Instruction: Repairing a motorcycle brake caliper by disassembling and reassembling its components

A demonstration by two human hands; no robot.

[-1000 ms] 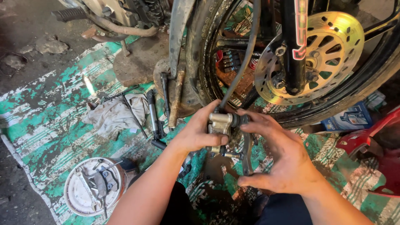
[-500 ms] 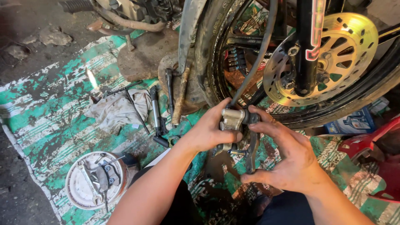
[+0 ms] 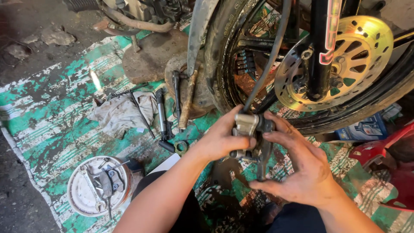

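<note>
Both hands grasp a brake caliper [image 3: 249, 129] just below the motorcycle wheel [image 3: 224, 64]: the left hand [image 3: 222, 140] wraps its left side, the right hand [image 3: 302, 168] pinches its right side and lower bracket; a black hose [image 3: 269, 56] rises from the caliper past the gold brake disc [image 3: 345, 60]

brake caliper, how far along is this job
Done: the brake caliper is off its mount, its black hose attached. The brake disc sits bare on the wheel.
In hand: the left hand grips the caliper's side, and the right hand presses fingers on it.
Left: the caliper is not on the disc yet. Hand tools and a rag lie on the mat.
</note>
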